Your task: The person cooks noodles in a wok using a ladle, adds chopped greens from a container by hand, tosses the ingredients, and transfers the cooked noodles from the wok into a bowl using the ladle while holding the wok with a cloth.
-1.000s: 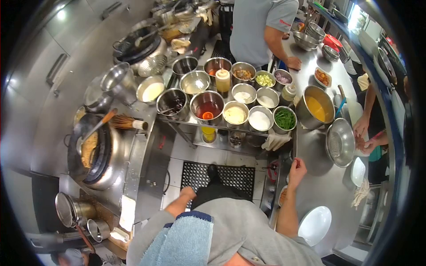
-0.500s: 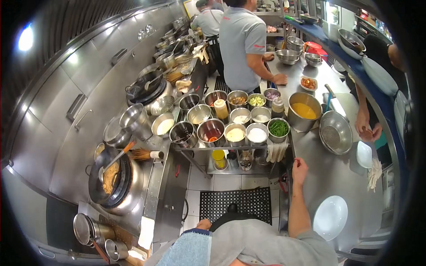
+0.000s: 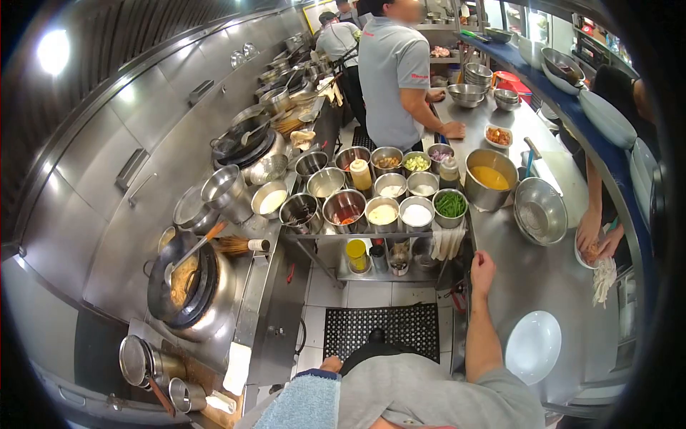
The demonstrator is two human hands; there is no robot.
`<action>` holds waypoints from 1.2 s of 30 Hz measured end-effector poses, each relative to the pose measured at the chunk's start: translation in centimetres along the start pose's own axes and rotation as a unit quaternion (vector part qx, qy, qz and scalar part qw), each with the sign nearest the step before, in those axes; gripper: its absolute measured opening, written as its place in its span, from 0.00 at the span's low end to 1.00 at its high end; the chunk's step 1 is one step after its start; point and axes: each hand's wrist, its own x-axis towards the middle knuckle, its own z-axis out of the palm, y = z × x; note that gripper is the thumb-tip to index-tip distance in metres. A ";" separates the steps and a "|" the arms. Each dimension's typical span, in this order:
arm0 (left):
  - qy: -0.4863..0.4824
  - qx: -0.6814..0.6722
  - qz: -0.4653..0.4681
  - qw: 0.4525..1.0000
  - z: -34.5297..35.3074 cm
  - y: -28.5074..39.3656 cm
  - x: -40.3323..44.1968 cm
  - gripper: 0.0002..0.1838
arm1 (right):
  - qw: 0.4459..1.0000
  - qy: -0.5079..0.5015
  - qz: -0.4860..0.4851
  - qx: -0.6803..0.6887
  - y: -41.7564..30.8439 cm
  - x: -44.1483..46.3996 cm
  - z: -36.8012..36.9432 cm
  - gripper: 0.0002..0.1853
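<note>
My right hand [image 3: 483, 274] rests at the left edge of the steel counter [image 3: 500, 314], its fingers curled in and nothing visible in them. Nearest to it on the counter lies a white oval dish [image 3: 533, 347]. My left hand [image 3: 331, 364] is low beside my waist, partly covered by my body, so its fingers hardly show. A light blue towel [image 3: 304, 402] hangs over my left shoulder. Ahead stands a rack of steel pots, among them one of chopped green vegetables [image 3: 450, 206] and one of white powder [image 3: 416, 215].
To the left, a wok [image 3: 179, 279] with a ladle holds brown food on the range. A pot of yellow liquid [image 3: 491, 179] and a steel colander [image 3: 540, 211] stand on the counter. Across it, a co-worker's hands [image 3: 599, 239] hold food over a white bowl. Another person [image 3: 393, 86] stands ahead.
The co-worker's hands on the right have come down to the white bowl with the food. My view has shifted slightly; my own hands stay nearly in place.
</note>
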 end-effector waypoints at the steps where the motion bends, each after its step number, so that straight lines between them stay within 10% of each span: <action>1: -0.023 0.018 -0.002 1.000 0.2 -0.2 0.1 0.17 | 1.000 0.000 0.001 0.002 0.0 -0.1 -0.2 0.08; 8: 0.014 0.115 0.102 0.988 -0.4 0.6 -2.8 0.17 | 1.000 -0.004 -0.014 0.016 1.1 0.2 0.4 0.08; 25: -0.034 -0.064 -0.075 0.995 -0.5 1.7 -3.0 0.23 | 1.000 -0.011 -0.005 0.011 0.5 0.1 0.0 0.08; 36: 0.034 0.041 0.016 0.998 1.6 0.3 -1.3 0.18 | 1.000 -0.018 0.000 0.018 0.1 0.1 0.1 0.08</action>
